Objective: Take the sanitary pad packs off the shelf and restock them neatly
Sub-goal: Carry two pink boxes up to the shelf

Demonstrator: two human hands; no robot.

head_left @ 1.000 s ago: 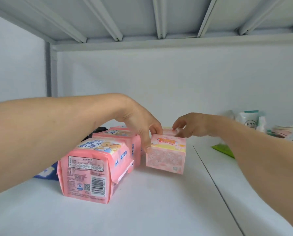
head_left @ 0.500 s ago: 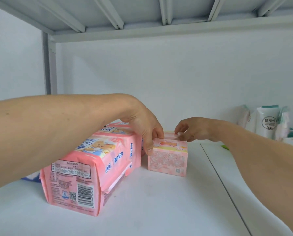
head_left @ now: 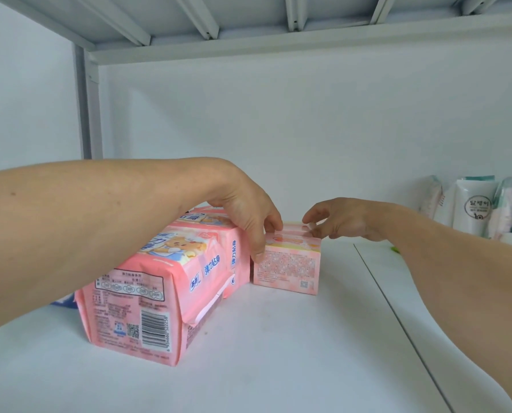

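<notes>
Between left hand (head_left: 250,216) and right hand (head_left: 342,220): small pink pack (head_left: 287,263).

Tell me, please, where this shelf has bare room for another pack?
Bare board in front of the small pink box, right of the large pink pack, up to the shelf seam. Crowded: the left side, and the white pouches far right.

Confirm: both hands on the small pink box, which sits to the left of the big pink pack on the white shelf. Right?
Not quite. In the head view the small pink box sits to the right of the big pink pack, not the left. The left hand and right hand are both on it, on the white shelf.
</notes>
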